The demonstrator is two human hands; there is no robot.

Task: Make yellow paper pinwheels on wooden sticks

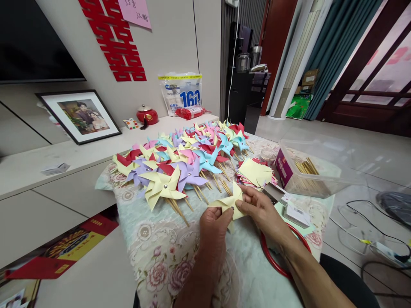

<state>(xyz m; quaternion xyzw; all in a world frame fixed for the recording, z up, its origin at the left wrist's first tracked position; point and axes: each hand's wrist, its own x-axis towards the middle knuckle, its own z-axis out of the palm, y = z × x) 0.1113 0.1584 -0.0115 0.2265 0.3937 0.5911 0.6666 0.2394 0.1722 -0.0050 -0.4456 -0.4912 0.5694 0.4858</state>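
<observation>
A pale yellow paper pinwheel is held between my two hands over the near part of the table. My left hand grips its lower left side, the thumb by a dark spot at its centre. My right hand pinches the right blade between thumb and fingers. Just beyond lie many finished pinwheels on wooden sticks, in yellow, purple, blue, pink and red. A stack of coloured paper squares sits behind my right hand. Red scissor handles show partly under my right forearm.
At the right stands a clear plastic box of wooden sticks. A small white box lies near my right wrist. Along the wall, a white cabinet carries a framed photo, a red pot and a plastic bag.
</observation>
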